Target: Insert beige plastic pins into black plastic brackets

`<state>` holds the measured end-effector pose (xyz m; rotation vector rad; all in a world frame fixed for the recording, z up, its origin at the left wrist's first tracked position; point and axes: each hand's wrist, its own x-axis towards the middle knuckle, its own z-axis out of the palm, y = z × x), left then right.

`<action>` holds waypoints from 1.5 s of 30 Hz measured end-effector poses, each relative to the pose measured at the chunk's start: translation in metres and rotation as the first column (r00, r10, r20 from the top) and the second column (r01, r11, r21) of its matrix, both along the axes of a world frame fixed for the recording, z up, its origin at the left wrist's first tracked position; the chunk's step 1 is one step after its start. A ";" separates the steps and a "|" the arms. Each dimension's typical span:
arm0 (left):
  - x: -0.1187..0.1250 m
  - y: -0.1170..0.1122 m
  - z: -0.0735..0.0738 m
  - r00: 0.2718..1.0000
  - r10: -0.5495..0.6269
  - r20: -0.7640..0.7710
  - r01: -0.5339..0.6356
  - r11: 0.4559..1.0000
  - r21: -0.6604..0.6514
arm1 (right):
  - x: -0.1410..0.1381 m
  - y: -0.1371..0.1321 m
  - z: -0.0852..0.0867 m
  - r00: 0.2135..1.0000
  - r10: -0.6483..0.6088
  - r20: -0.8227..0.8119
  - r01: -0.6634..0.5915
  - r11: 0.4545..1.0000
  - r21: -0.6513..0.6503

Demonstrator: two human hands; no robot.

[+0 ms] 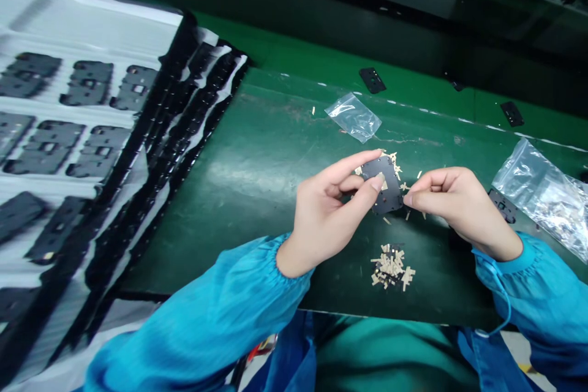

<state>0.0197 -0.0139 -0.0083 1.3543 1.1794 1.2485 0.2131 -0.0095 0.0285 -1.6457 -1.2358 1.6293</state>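
Thumb and fingers of my left hand [328,208] grip a thin black plate [388,187] with small holes and notches along its edges. A small pale piece shows beside the thumb. My right hand [452,205] is at the plate's right edge, thumb and forefinger pinched together; whatever may be between them is too small to make out. Small beige strips lie scattered on the green table behind and around the plate. Closer to me sits a heap of beige and dark small pieces [392,266].
Stacked trays [151,153] at left hold several black plates [89,82]. A clear plastic bag [353,116] lies beyond my hands. On the right, a bag of small pieces [560,202] partly covers a black part [502,205]. More black parts [372,80] lie toward the back.
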 end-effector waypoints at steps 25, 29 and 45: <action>-0.004 0.005 -0.001 0.995 -0.027 0.100 0.039 0.992 -0.116 | -0.007 -0.005 -0.002 0.999 -0.032 -0.008 0.032 0.991 0.127; -0.006 0.005 0.001 0.992 -0.027 0.125 0.041 0.993 -0.113 | -0.006 -0.005 -0.006 0.998 -0.013 -0.062 0.019 0.995 0.098; -0.006 0.001 0.000 0.996 -0.001 0.084 0.003 1.000 -0.026 | -0.008 -0.010 -0.009 0.988 0.024 -0.155 -0.010 0.995 0.095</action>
